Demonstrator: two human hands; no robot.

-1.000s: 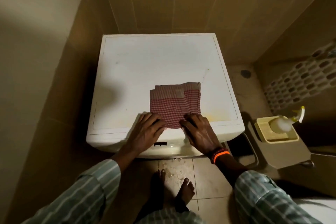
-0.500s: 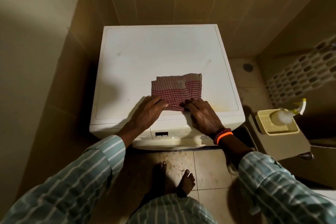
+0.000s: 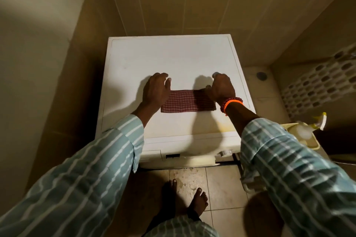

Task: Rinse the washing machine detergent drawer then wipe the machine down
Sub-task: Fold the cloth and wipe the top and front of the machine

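Observation:
The white washing machine (image 3: 173,59) stands against the tiled wall, seen from above. A red checked cloth (image 3: 185,102) lies flat on its lid, folded into a narrow strip. My left hand (image 3: 156,90) is over the strip's left end, fingers spread and reaching past its far edge. My right hand (image 3: 221,88), with orange and red bracelets at the wrist, is curled over the far right corner; whether it pinches the cloth is hidden. The detergent drawer front (image 3: 151,155) at the machine's front left looks closed.
A spray bottle (image 3: 306,131) lies in a pale yellow tray (image 3: 315,146) on a ledge to the right. A perforated basket (image 3: 317,86) and a floor drain (image 3: 261,75) are beyond it. Walls close in on the left and behind. My bare feet (image 3: 198,202) stand on wet tiles.
Both hands carried the cloth's near edge away from me and folded it over, so the square became a narrow strip. The hands moved apart to its two ends.

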